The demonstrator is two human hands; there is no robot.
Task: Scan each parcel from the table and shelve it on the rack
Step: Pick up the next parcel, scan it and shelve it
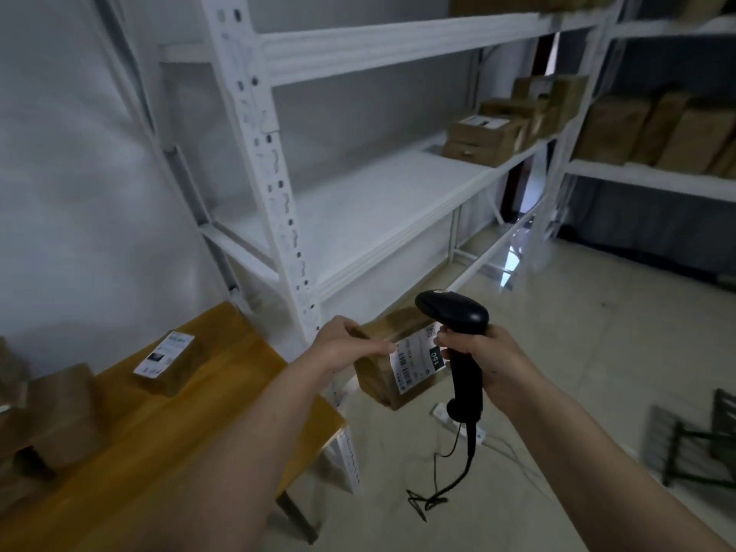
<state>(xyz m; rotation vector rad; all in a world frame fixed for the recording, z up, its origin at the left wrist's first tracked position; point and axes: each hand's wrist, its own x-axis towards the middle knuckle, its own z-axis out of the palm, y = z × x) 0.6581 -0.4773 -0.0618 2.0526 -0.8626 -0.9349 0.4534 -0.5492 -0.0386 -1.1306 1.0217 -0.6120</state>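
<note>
My left hand [345,344] grips a brown cardboard parcel [380,376] from its left end, held in the air past the table's corner. A white barcode label [416,362] on the parcel faces me. Just right of the label, my right hand [484,362] grips the handle of a black corded barcode scanner [458,336], whose head sits over the parcel's far right corner. The white rack [382,217] stands in front, its middle shelf mostly bare. Another labelled parcel [169,364] lies on the yellow wooden table [191,428] at lower left.
More brown parcels [55,412] are stacked at the table's left edge. Several boxes [502,125] sit at the far right of the rack's middle shelf, and others [657,129] fill a second rack to the right. The scanner cable [450,480] trails to the floor. A dark stool [701,444] stands at lower right.
</note>
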